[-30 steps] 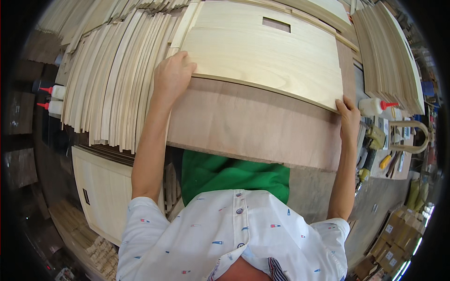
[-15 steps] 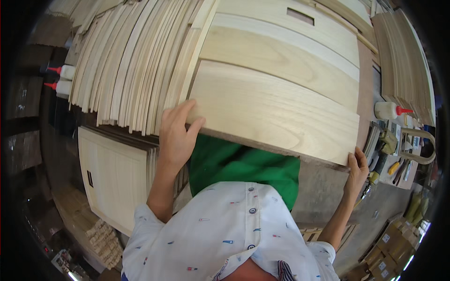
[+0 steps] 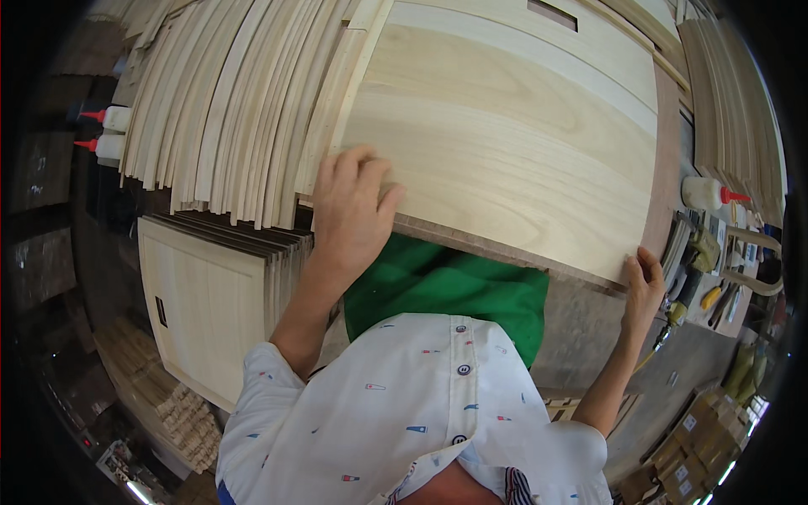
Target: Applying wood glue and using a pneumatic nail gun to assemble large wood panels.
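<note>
A pale wooden board (image 3: 505, 198) lies flat in front of me on the bench, its near edge above my green apron. Beyond it, more pale boards fit closely against it, and the far one (image 3: 619, 50) has a rectangular slot. My left hand (image 3: 353, 202) is over the board's near left corner, fingers bent and apart, fingertips at the surface beside the left frame strip (image 3: 358, 80). At the near right corner my right hand (image 3: 644, 282) grips the board's edge between thumb and fingers. The undersides of the fingers are hidden.
Many thin wooden strips (image 3: 219, 109) are stacked at the left, above upright door panels (image 3: 206, 303). Two glue bottles (image 3: 111, 146) stand further left. At the right are another glue bottle (image 3: 703, 194), a drill (image 3: 700, 252), a yellow-handled cutter (image 3: 711, 296) and stacked thin panels (image 3: 732, 101).
The near board has shifted away from me, and the gap behind it has closed. My left hand has moved right and let go of the edge. The right hand stays at its corner.
</note>
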Action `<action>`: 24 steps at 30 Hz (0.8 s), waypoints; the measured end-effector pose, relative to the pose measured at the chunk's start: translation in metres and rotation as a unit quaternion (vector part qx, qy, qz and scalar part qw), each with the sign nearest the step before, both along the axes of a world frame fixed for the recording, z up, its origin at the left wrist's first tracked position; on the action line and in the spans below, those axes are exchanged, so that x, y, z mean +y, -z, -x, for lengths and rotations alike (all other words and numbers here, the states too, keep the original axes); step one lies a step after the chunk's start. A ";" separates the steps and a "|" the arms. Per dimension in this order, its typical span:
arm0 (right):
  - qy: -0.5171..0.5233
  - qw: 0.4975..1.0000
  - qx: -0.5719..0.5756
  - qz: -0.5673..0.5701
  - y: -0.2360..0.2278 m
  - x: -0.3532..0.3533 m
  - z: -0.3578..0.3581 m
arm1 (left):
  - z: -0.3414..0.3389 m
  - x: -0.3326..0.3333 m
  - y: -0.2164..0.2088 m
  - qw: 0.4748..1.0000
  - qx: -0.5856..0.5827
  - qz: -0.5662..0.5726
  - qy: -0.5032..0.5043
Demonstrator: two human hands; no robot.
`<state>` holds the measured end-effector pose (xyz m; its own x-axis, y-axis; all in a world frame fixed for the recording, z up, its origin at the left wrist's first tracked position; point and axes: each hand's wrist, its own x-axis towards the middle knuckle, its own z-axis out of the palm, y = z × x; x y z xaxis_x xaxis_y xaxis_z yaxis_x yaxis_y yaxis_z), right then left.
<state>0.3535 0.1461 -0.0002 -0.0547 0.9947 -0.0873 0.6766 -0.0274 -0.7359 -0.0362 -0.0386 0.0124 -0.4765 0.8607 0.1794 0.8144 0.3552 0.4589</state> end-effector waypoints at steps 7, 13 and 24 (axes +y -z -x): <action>-0.034 0.999 0.016 -0.018 0.009 0.020 0.013 | 0.018 0.042 0.019 0.989 0.067 -0.119 0.061; -0.069 0.998 -0.010 -0.003 0.011 0.032 -0.024 | 0.029 0.087 0.051 0.982 0.089 -0.146 0.081; -0.059 0.996 -0.064 -0.028 0.004 0.025 0.013 | 0.035 0.070 0.033 0.990 0.072 -0.103 0.063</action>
<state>0.3400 0.1714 -0.0043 -0.1627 0.9856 -0.0464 0.7608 0.0954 -0.6420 -0.0707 0.0318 -0.0209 -0.3235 0.8497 0.4163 0.9088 0.1565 0.3868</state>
